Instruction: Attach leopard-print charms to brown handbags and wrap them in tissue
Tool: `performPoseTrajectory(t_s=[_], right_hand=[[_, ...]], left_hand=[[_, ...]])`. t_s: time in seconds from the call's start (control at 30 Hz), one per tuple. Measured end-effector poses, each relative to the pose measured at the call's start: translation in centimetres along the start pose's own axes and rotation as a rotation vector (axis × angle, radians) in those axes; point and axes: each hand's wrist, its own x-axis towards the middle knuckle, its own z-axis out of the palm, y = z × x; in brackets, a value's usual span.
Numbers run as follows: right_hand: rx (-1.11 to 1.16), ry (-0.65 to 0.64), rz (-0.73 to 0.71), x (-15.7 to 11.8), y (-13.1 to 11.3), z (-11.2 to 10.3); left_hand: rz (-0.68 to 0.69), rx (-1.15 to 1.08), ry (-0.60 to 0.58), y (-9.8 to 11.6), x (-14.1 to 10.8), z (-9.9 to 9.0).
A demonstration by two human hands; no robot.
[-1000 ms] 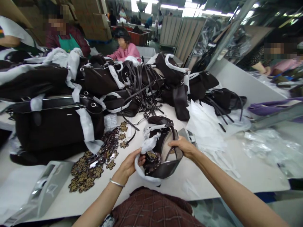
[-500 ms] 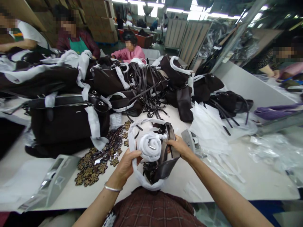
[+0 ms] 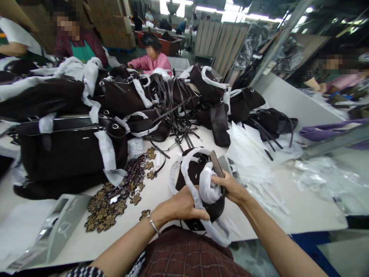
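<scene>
A dark brown bag (image 3: 188,169) with white-wrapped handles (image 3: 188,173) lies tilted at the table's front edge, close to my body. My right hand (image 3: 229,186) is closed at the bag's right side, gripping a white padded roll (image 3: 209,184) against the brown flap, thumb on top. My left hand (image 3: 187,206) rests over the front of the bag beside the wrapped handle, its thumb stretched to the right and apart from the other fingers, which are partly hidden. Left of it lie flower-shaped leopard-print charms (image 3: 106,209).
Dark bags (image 3: 72,152) are heaped across the back and left. Loose straps (image 3: 175,92) hang mid-heap. White sheets (image 3: 249,150) and clear plastic (image 3: 323,181) lie right. Grey dispensers (image 3: 62,227) stand left and behind the bag. People (image 3: 152,57) work beyond.
The bag has been turned so its dark outer face shows, and the white roll has moved right with my right hand. My left hand has moved right, across the bag's front. The view has shifted slightly.
</scene>
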Motion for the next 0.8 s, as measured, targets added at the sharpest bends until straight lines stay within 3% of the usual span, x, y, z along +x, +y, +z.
performPoseTrajectory(t_s=[0.1, 0.3, 0.4, 0.5, 0.57, 0.7, 0.8], right_hand=[[0.101, 0.023, 0.008, 0.8, 0.7, -0.7], [0.186, 0.024, -0.032, 1.3, 0.1, -1.5], [0.119, -0.008, -0.019, 0.9, -0.5, -1.6], [0.052, -0.014, -0.001, 0.6, -0.6, -0.8], [0.039, -0.023, 0.005, 0.4, -0.6, 0.1], [0.042, -0.023, -0.023, 0.1, -0.7, 1.6], [-0.066, 0.085, -0.09, 0.2, -0.7, 1.3]], left_hand=[[0.042, 0.025, -0.124, -1.2, -0.1, -1.1], [-0.057, -0.092, -0.275, -3.9, -0.3, -2.3], [-0.028, -0.172, -0.319, -3.9, -0.5, -3.1], [-0.022, -0.093, -0.367, -3.2, -0.5, -3.0], [0.001, 0.019, -0.343, -2.9, -0.6, -2.4], [0.089, 0.272, -0.141, -2.8, -1.4, -1.8], [0.021, 0.388, -0.081, -3.3, -3.0, -2.0]])
